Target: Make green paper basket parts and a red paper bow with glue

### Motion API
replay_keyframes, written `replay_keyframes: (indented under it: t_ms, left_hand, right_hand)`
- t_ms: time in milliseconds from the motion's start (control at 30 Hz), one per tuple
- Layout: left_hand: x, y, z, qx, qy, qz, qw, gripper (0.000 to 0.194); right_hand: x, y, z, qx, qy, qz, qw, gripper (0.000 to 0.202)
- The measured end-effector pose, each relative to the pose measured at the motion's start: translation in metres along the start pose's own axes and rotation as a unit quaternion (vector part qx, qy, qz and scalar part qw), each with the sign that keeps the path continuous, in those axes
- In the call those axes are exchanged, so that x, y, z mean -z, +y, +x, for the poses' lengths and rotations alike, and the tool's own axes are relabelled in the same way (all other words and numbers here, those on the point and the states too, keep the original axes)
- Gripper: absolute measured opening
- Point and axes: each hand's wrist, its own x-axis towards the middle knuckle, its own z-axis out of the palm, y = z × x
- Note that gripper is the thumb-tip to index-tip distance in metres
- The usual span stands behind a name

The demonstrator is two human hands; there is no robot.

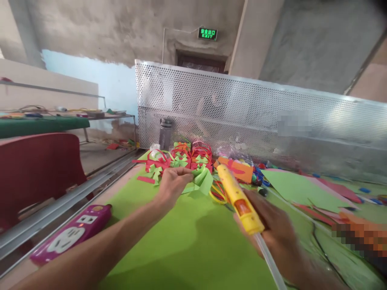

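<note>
My left hand (174, 183) pinches a folded piece of green paper (202, 181) between thumb and fingers, holding it above the green table cover (181, 241). My right hand (272, 229), partly blurred, is wrapped round a yellow hot glue gun (238, 199). A clear glue stick (269, 257) runs out of the gun's rear end. The nozzle points up and to the left, a little right of the green paper. Behind my left hand stand several small red paper baskets (201, 159) with handles and green paper bows. A loose green bow (155, 172) rests against the leftmost one.
A purple power strip (74, 231) lies at the left table edge. Behind the baskets stands a grey bottle (165, 133) before a perforated metal screen (211, 100). Green paper sheets (305, 187), scraps and a cable (325, 249) cover the right side. A red chair (39, 173) is at left.
</note>
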Motion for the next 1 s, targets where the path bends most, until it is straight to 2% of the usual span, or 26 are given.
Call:
replay_keyframes:
  t_ms: [133,300,400,500,633,1000]
  left_hand:
    - [-0.001,0.001,-0.004,-0.023,-0.014,0.035,0.999,0.010]
    - [-0.004,0.011,-0.014,-0.070,-0.025,0.099,0.992,0.010]
    - [-0.007,0.014,-0.019,-0.119,-0.017,0.167,0.979,0.014]
    - [-0.008,0.014,-0.021,-0.141,-0.010,0.197,0.970,0.016]
    - [-0.010,0.015,-0.023,-0.157,-0.016,0.193,0.968,0.015]
    - [-0.009,0.019,-0.029,-0.166,-0.024,0.187,0.968,0.016]
  right_hand:
    - [-0.010,-0.007,-0.011,0.061,-0.072,-0.028,0.995,0.053]
    - [-0.007,-0.017,-0.016,0.087,-0.078,-0.058,0.991,0.055]
    - [-0.005,-0.019,-0.016,0.080,-0.068,-0.063,0.992,0.052]
    - [-0.004,-0.019,-0.017,0.067,-0.090,-0.049,0.993,0.049]
    - [-0.005,-0.017,-0.019,0.059,-0.124,-0.042,0.990,0.048]
    - [-0.005,-0.016,-0.023,0.047,-0.152,-0.046,0.986,0.048]
